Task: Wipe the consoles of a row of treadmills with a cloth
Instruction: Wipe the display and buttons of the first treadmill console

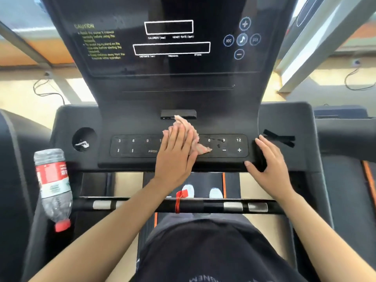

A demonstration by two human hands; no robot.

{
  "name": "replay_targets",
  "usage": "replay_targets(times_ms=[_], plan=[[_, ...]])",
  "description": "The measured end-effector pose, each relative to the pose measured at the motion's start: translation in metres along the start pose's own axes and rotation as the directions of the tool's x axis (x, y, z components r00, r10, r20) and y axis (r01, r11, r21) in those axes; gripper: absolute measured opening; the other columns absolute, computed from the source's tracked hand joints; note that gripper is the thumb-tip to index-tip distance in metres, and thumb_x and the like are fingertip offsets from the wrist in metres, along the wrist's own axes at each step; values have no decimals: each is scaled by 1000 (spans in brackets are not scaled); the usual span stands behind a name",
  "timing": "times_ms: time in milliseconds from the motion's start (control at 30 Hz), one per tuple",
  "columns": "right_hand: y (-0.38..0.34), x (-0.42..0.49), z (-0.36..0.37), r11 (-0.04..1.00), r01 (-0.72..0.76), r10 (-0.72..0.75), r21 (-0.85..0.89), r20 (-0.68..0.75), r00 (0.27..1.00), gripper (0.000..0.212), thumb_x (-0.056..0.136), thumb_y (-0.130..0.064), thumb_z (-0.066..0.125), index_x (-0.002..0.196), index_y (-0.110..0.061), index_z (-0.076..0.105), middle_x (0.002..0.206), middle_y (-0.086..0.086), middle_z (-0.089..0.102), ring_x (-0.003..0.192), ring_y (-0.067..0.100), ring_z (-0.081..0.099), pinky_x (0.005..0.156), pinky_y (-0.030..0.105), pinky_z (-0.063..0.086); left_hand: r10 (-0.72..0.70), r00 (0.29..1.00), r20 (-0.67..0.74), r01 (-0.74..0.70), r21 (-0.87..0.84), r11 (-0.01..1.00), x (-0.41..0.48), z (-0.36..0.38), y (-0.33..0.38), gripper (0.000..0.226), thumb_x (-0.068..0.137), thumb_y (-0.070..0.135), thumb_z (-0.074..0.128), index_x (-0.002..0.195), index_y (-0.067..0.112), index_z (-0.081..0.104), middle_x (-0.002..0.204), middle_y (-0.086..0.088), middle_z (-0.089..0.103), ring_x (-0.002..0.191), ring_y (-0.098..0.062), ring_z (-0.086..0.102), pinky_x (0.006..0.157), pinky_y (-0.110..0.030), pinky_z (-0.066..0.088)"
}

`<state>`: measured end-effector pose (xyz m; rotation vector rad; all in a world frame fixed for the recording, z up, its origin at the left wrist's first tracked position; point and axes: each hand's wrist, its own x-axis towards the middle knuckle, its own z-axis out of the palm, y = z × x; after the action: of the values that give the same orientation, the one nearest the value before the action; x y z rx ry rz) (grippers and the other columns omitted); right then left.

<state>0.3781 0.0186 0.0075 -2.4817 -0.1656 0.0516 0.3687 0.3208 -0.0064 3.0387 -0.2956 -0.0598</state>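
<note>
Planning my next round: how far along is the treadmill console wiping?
Nothing looks clearly finished. In hand: the left hand presses the pink cloth flat on the middle of this console's keypad, while the right hand rests on its right end. Likely left: a smudge by the right 9 key, the display panel above, and the neighbouring treadmill.

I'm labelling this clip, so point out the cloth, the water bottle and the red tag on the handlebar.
cloth [201, 148], head view, its lower right corner.
water bottle [51, 177], head view, its red and white label.
red tag [181, 194], head view, the flat upper part.
</note>
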Motion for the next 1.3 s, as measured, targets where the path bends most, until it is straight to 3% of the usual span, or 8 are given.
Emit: replay_targets(times_ms=[467, 600, 700, 833, 933, 1000, 1100, 1300], plan=[[31, -30, -1, 1000, 7, -8, -6, -150, 989, 73, 74, -8, 87, 139, -4, 56, 135, 9, 62, 130, 24, 48, 113, 30, 34, 285, 958, 36, -285, -11, 958, 47, 9, 135, 64, 110, 44, 22, 163, 8, 18, 171, -18, 14, 160, -34, 8, 127, -54, 14], [27, -37, -5, 998, -6, 22, 65, -245, 969, 63, 79, -4, 80, 138, -2, 56, 136, 11, 60, 127, 26, 49, 114, 16, 29, 373, 927, 34, -373, -8, 928, 51, 7, 146, 65, 110, 47, 25, 162, 9, 21, 171, -16, 15, 160, -32, 8, 127, -52, 13], [16, -42, -3, 998, 36, -13, 52, -390, 921, 49, 84, -7, 69, 131, 2, 61, 133, 16, 60, 122, 32, 53, 111, 34, 41, 458, 889, -15, -452, -190, 872, 58, 0, 144, 61, 107, 38, 41, 160, 8, 31, 170, -16, 19, 160, -31, 10, 129, -51, 10], [-3, -38, 4, 995, 85, -96, -51, -289, 952, 58, 88, -25, 65, 139, 0, 54, 150, 19, 49, 140, 38, 41, 115, 50, 37, 133, 960, -246, -239, -474, 848, 23, -10, 127, 54, 92, 6, 56, 145, 6, 55, 154, -10, 52, 149, -28, 40, 124, -45, 29], [-9, -23, 10, 947, 78, -80, -312, 4, 997, 89, 93, -66, 45, 162, -17, 18, 169, 13, 14, 157, 36, 9, 125, 51, 15, -148, 930, -337, -35, -482, 876, -29, -7, 98, 39, 90, 10, 55, 126, 10, 70, 128, -3, 70, 124, -25, 61, 107, -43, 45], [-13, -9, 16, 910, 97, -75, -403, 71, 995, 93, 93, -75, 34, 163, -19, 12, 170, 17, 9, 156, 39, 5, 125, 53, 12, -289, 897, -334, 112, -462, 880, -62, -3, 75, 33, 90, 13, 55, 118, 11, 73, 117, -3, 72, 110, -26, 64, 99, -40, 48], [-28, 7, 29, 872, 174, -128, -457, 130, 983, 83, 98, -67, 28, 161, -14, 21, 167, 21, 17, 155, 43, 12, 125, 56, 14, -422, 849, -317, 283, -403, 871, -113, 0, 43, 31, 90, 17, 53, 112, 11, 75, 111, -4, 74, 101, -28, 64, 94, -35, 43], [-85, 16, 76, 818, 400, -317, -413, 256, 913, 62, 103, -45, 30, 159, -18, 30, 165, 13, 30, 153, 37, 23, 122, 54, 21, -613, 762, -207, 562, -260, 785, -187, 15, 3, 35, 90, 31, 52, 114, 17, 74, 124, -2, 70, 113, -34, 62, 93, -47, 44]])
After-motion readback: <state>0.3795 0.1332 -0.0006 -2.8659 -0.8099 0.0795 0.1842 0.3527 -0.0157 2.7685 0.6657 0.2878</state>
